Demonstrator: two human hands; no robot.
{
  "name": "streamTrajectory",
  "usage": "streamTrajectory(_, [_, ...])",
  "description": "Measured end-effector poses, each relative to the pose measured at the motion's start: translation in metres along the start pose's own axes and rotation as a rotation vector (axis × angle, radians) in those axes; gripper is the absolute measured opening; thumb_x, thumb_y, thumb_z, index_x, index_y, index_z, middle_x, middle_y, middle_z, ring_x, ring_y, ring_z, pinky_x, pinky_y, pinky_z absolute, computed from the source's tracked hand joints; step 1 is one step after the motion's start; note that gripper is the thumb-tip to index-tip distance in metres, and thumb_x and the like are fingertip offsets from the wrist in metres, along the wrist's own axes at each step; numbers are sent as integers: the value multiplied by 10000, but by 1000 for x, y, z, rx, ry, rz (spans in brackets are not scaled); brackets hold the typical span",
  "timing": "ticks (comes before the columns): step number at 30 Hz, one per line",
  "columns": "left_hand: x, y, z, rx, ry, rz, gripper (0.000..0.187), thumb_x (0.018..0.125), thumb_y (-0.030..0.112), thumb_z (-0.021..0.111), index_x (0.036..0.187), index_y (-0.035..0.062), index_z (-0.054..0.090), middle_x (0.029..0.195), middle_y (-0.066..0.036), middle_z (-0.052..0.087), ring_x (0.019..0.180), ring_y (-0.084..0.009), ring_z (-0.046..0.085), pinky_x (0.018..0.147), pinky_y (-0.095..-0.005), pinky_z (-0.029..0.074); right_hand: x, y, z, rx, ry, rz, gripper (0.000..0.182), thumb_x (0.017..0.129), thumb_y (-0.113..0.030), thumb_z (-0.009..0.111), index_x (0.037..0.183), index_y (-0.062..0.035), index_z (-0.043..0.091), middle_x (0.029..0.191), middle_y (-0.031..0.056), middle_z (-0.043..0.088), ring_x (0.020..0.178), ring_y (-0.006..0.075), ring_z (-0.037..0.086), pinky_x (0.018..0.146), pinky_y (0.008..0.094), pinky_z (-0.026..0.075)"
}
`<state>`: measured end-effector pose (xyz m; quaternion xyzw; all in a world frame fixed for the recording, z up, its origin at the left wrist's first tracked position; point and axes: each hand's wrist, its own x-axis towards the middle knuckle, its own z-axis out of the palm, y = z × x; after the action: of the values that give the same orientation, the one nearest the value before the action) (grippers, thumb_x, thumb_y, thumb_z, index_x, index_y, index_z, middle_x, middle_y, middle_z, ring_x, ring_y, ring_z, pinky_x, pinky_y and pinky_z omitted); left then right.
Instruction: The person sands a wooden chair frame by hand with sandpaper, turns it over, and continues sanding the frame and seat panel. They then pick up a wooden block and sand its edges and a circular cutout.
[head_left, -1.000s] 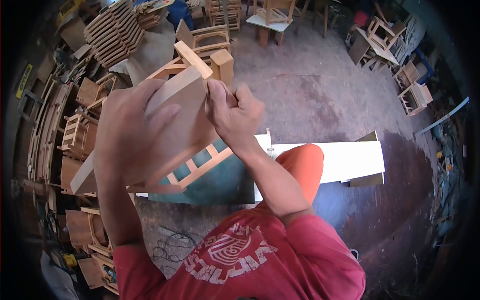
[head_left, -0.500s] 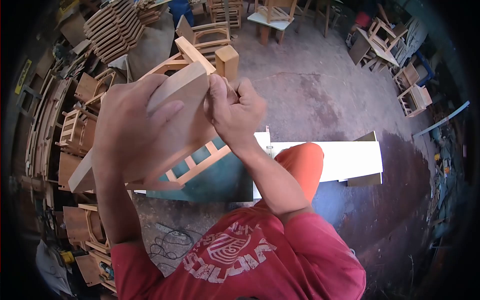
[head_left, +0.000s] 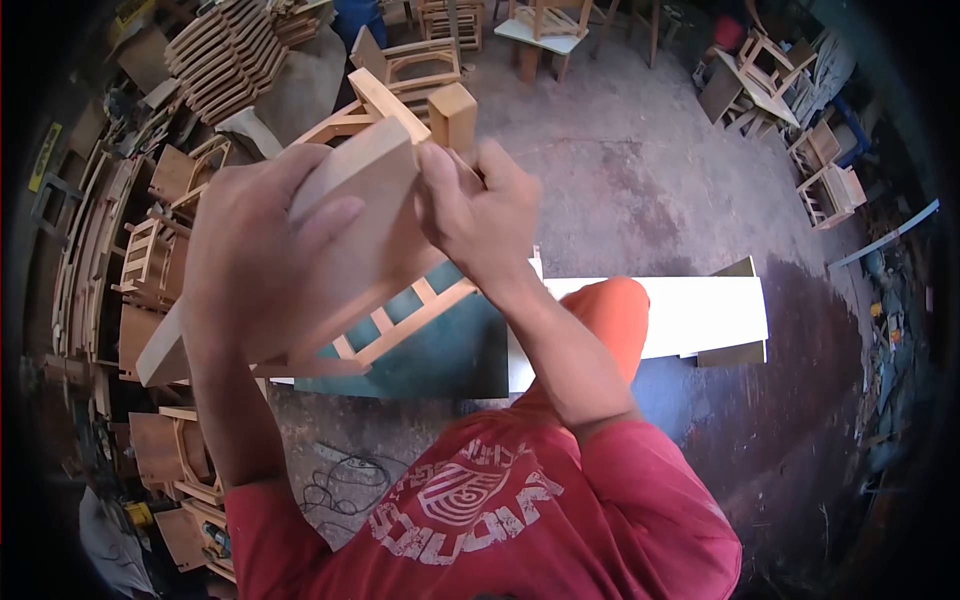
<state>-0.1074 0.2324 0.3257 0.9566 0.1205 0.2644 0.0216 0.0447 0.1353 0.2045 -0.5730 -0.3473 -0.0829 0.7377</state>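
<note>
A wooden chair frame (head_left: 400, 330) with a broad flat panel (head_left: 370, 250) is held up tilted in front of me. My left hand (head_left: 255, 245) grips the panel's edge, with the thumb lying across its face. At the panel's upper right corner, beside a wooden leg end (head_left: 453, 115), my right hand (head_left: 475, 200) is closed in a pinch. What its fingers hold, if anything, is hidden. Behind the frame's lower rails lies a dark green surface (head_left: 440, 350).
A white board (head_left: 700, 315) extends to the right past my orange-clad knee (head_left: 615, 310). Chair frames (head_left: 155, 260) and stacked wooden parts (head_left: 225, 60) line the left. Further frames (head_left: 830, 195) stand at the right. A dark cable (head_left: 345, 485) lies on the floor below.
My right hand has shifted slightly right, its wrist and forearm moving with it. The left hand keeps its hold, and the wooden frame has barely moved.
</note>
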Motion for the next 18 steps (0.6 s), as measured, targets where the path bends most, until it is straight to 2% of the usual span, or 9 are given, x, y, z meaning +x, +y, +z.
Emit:
streamTrajectory(1, [0, -1, -2, 9, 11, -3, 317, 847, 253, 786, 1059, 30, 707, 860, -191, 714, 804, -410, 684, 742, -481, 516, -9, -4, -4, -11, 10, 41, 435, 945, -227, 781, 681, -19, 506, 535, 33, 560, 529, 42, 511, 457, 283, 414])
streamTrajectory(3, [-1, -4, -3, -77, -99, -102, 433, 821, 267, 803, 1156, 10, 710, 981, -214, 735, 955, -422, 675, 889, -466, 500, -2, -6, -5, -9, 9, 64, 436, 946, -232, 782, 683, -17, 508, 536, 32, 562, 532, 41, 517, 458, 281, 418])
streamTrajectory(5, [-2, -1, -4, -52, -94, -107, 439, 819, 271, 803, 1159, 10, 709, 980, -211, 736, 963, -417, 676, 888, -468, 500, -3, -4, -11, -273, -19, -190, 340, 980, -173, 722, 718, -19, 569, 543, 71, 620, 482, 118, 616, 487, 286, 465])
streamTrajectory(6, [-1, 0, -2, -35, -74, -104, 445, 818, 275, 803, 1162, 9, 709, 979, -208, 737, 970, -412, 678, 886, -470, 499, -5, -4, -11, -285, -17, -178, 340, 980, -173, 722, 718, -19, 569, 543, 71, 620, 482, 118, 616, 487, 286, 465])
streamTrajectory(8, [1, -1, -2, -43, -96, -113, 446, 818, 276, 803, 1163, 11, 710, 979, -205, 738, 966, -407, 677, 885, -466, 501, -2, -5, -4, 142, -48, 222, 348, 992, -168, 714, 716, -18, 564, 573, 53, 652, 536, 75, 630, 508, 267, 479])
streamTrajectory(10, [-2, -5, 0, -43, -115, -137, 446, 818, 278, 804, 1164, 12, 712, 979, -202, 739, 962, -403, 676, 883, -463, 502, -12, -9, -5, 26, -26, 128, 327, 990, -159, 713, 731, -6, 585, 587, 52, 659, 538, 68, 619, 511, 267, 476])
streamTrajectory(12, [0, -9, 2, -18, 14, 56, 334, 836, 259, 804, 1044, 17, 704, 840, -204, 717, 781, -405, 695, 729, -461, 535, -15, -5, -1, 73, -6, 68, 329, 995, -150, 707, 725, -4, 587, 576, 51, 648, 529, 62, 606, 504, 263, 470])
streamTrajectory(13, [0, -10, 2, -16, 6, 53, 334, 836, 259, 804, 1044, 17, 704, 840, -204, 717, 781, -405, 695, 729, -461, 535, -10, -4, -3, -22, 7, 6, 353, 993, -153, 704, 700, -14, 564, 551, 36, 625, 526, 50, 585, 486, 256, 450])
streamTrajectory(18, [0, -9, 2, 28, 9, 63, 334, 847, 277, 793, 1044, 22, 705, 827, -198, 716, 760, -408, 685, 736, -461, 523, -3, -21, -10, 84, -40, 224, 368, 971, -165, 718, 672, -17, 563, 537, 26, 610, 525, 49, 583, 481, 257, 444])
